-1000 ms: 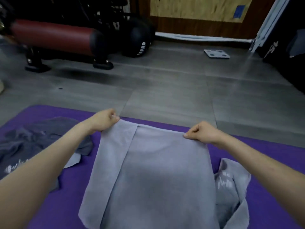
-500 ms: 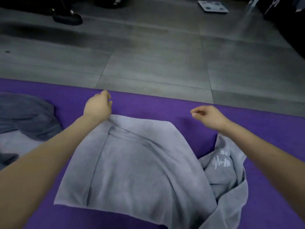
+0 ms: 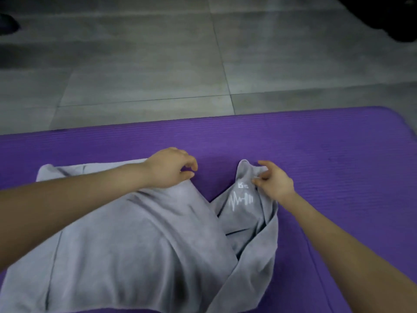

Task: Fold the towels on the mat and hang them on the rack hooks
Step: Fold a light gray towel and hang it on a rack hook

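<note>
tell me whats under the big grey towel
The purple mat shows beyond the edges of the grey towel, which lies on it. At its right edge the logo-printed grey cloth runs beneath the fold. Anything else under the middle is covered.

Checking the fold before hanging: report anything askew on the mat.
The towel lies fairly flat, the left hand on its far corner. Beside it on the purple mat, the grey cloth with the white logo is bunched and twisted, its tip raised at the right hand.

Head camera looks steeply down (close) over the mat [image 3: 316,141].
</note>
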